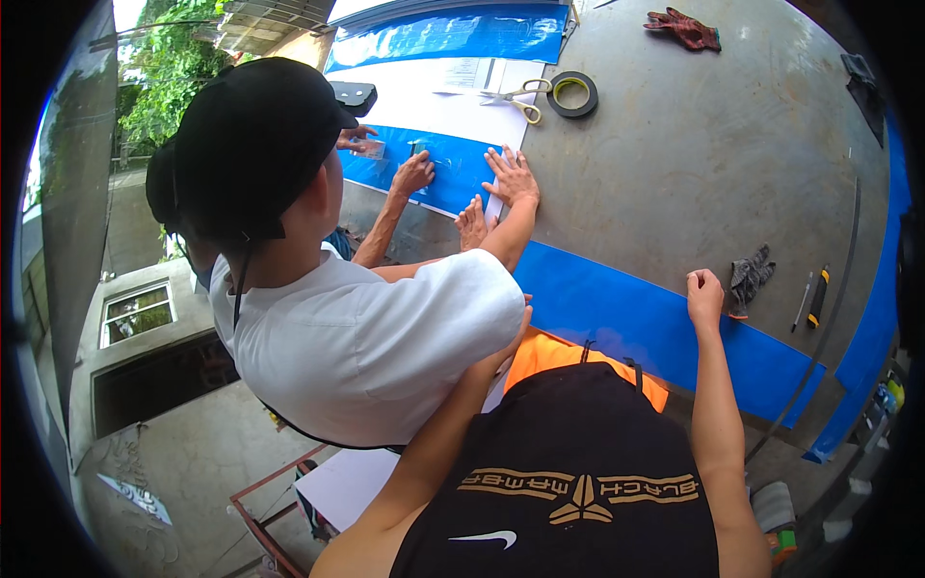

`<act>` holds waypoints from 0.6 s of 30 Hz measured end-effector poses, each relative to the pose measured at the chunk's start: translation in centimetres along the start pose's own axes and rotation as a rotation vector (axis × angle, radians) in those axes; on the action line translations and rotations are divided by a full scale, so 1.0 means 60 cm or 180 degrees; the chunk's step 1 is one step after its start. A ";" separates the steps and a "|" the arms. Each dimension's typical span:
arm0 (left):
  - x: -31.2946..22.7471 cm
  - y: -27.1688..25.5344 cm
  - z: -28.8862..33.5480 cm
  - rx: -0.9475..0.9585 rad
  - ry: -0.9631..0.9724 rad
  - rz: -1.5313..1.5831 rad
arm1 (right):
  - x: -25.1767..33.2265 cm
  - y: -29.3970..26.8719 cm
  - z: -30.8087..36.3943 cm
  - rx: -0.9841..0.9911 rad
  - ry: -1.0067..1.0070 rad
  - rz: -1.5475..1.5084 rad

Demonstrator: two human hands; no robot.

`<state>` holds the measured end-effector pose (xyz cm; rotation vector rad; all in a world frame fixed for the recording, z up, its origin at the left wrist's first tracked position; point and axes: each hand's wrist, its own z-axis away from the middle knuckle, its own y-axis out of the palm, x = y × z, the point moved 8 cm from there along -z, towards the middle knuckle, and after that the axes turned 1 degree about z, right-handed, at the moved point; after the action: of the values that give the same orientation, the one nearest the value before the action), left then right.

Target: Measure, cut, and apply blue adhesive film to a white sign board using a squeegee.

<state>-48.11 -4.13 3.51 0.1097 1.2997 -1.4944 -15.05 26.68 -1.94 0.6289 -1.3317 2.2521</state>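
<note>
My right hand point(706, 294) is curled into a loose fist at the upper edge of a long blue sheet strip point(617, 306) along the near side of the grey table. Nothing shows sticking out of its fingers. Just right of it lies a crumpled dark grey glove point(751, 277). My left arm reaches up beside a co-worker in a white shirt. Only a sliver of my left hand point(527, 310) shows past that sleeve, near the strip's left end, so its fingers are hidden. An orange cloth point(547, 358) is at the table edge in front of me.
Co-workers' hands point(513, 180) work on a blue-and-white sheet point(414, 89) at far left. Scissors point(525, 94) and a black tape roll point(572, 94) lie beside it. A red glove point(684, 30) is at the back, a yellow-black cutter point(818, 297) and a pen point(802, 302) at right.
</note>
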 end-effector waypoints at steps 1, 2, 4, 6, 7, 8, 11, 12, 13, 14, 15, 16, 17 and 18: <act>-0.005 0.000 -0.002 -0.0060 0.0129 -0.0211 | 0.033 0.000 -0.003 -0.0045 -0.0230 -0.0156; 0.013 0.000 0.000 -0.0250 -0.0285 0.1518 | 0.069 -0.001 -0.004 -0.0086 -0.0462 -0.0312; 0.011 -0.008 -0.013 -0.0213 -0.0471 0.1307 | 0.153 -0.006 -0.005 0.0009 -0.0605 -0.0532; 0.015 -0.015 -0.008 -0.0166 -0.0658 0.1102 | 0.223 -0.012 -0.010 0.0104 -0.0742 -0.0746; -0.012 -0.036 0.003 -0.0357 0.0016 -0.0138 | 0.258 -0.011 -0.012 0.0105 -0.0905 -0.0889; -0.039 -0.041 0.016 -0.0531 0.0671 -0.1392 | 0.288 -0.012 -0.012 0.0108 -0.1067 -0.1034; -0.148 -0.069 0.032 -0.0066 -0.0258 -0.0093 | 0.343 -0.027 -0.011 0.0110 -0.1274 -0.1149; -0.127 -0.060 0.036 -0.0109 -0.0250 -0.0078 | 0.350 -0.030 -0.009 0.0113 -0.1321 -0.1149; -0.093 -0.043 0.044 -0.0223 -0.0142 -0.0215 | 0.353 -0.038 -0.006 0.0040 -0.1376 -0.1179; -0.071 -0.034 0.055 -0.0356 -0.0048 -0.0353 | 0.358 -0.043 -0.003 -0.0017 -0.1447 -0.1213; -0.063 -0.033 0.066 -0.0412 -0.0043 -0.0338 | 0.358 -0.045 0.002 -0.0009 -0.1504 -0.1215; -0.050 -0.027 0.076 -0.0231 -0.0204 0.0085 | 0.350 -0.044 0.008 0.0023 -0.1425 -0.1213; -0.038 -0.019 0.087 -0.0047 -0.0353 0.0512 | 0.339 -0.043 0.015 0.0054 -0.1348 -0.1208; -0.051 -0.026 0.097 -0.0096 -0.0327 0.0532 | 0.327 -0.042 0.023 0.0046 -0.1406 -0.1207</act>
<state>-44.85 -6.81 8.83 0.1178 1.2004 -1.3212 -28.95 29.39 11.92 1.3210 -1.2523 1.8786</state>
